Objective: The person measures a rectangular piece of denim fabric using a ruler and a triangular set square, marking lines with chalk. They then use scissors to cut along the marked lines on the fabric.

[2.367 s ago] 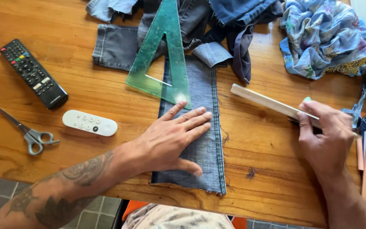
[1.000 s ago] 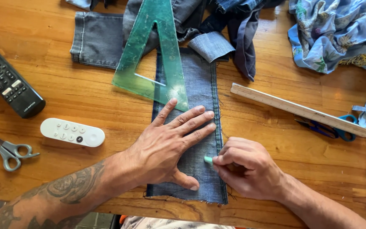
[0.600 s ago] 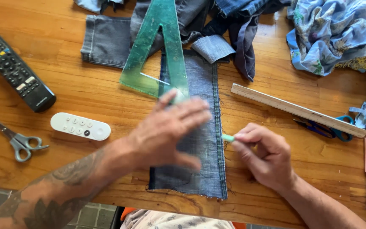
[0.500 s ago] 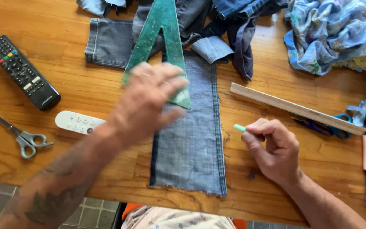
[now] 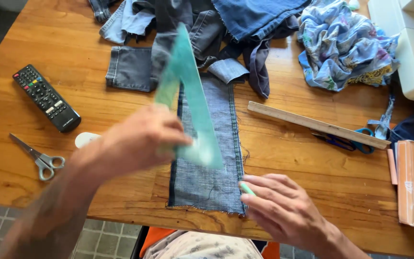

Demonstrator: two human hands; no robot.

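Head view: the green set square (image 5: 192,105) was gripped by the left hand (image 5: 135,141) above the denim strip (image 5: 207,158), and green chalk (image 5: 247,188) was pinched by the right hand (image 5: 283,211); flat, edge-aligned placement was judged advisable.

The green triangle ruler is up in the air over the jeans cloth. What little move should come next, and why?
Probably lay the green triangle ruler flat on the jeans cloth. The left hand holds it tilted above the cloth, and the right hand waits at the cloth's right edge with a green chalk pinched, so a straight edge seems needed.
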